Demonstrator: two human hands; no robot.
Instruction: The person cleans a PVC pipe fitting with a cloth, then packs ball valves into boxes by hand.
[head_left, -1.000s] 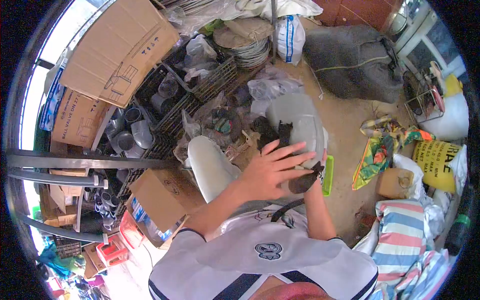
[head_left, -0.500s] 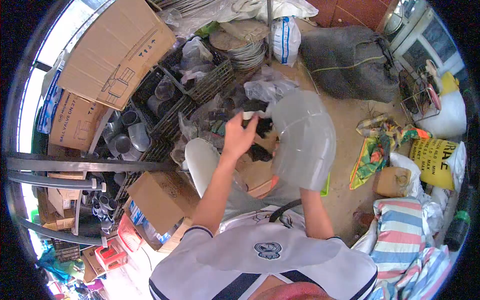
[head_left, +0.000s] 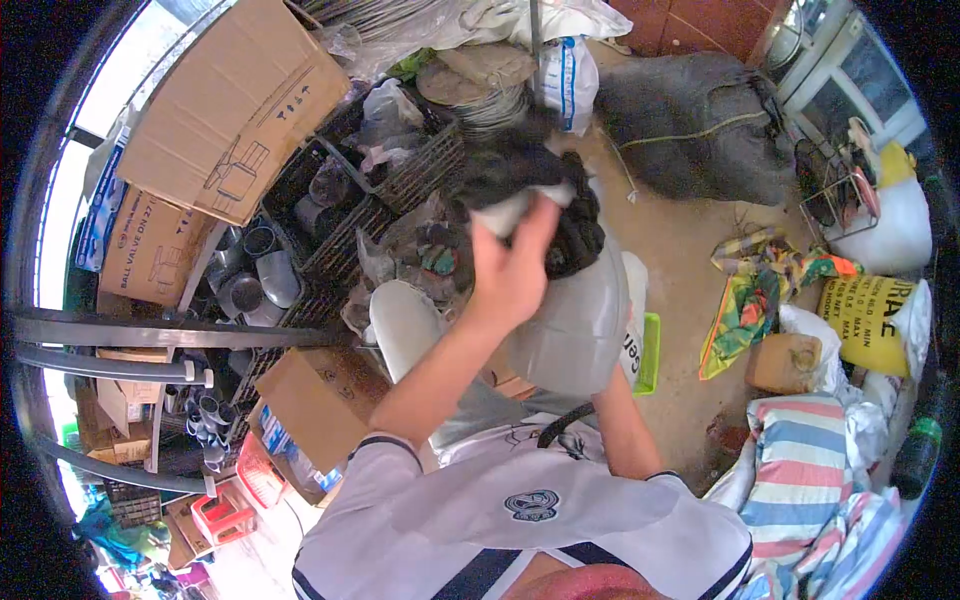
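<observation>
A large grey plastic pipe elbow [head_left: 572, 340] is held up in front of my body, with my right forearm rising behind its lower end. My right hand is hidden behind the elbow. My left hand [head_left: 512, 275] is closed on a black cloth [head_left: 580, 225] with a white part [head_left: 500, 213] near the fingers. The cloth, blurred by motion, covers the upper end of the elbow and appears to touch it.
Black crates [head_left: 415, 165] with grey pipe fittings [head_left: 275, 275] and cardboard boxes [head_left: 235, 105] stand on the left. An open carton [head_left: 315, 400] sits near my left elbow. A bright green object [head_left: 650, 350], striped sacks [head_left: 800, 470] and a dark bundle [head_left: 690, 125] lie rightward.
My left hand has moved right with the black cloth, which now spreads over the elbow's upper end. The pipe elbow has shifted left and down, uncovering more of the green object.
</observation>
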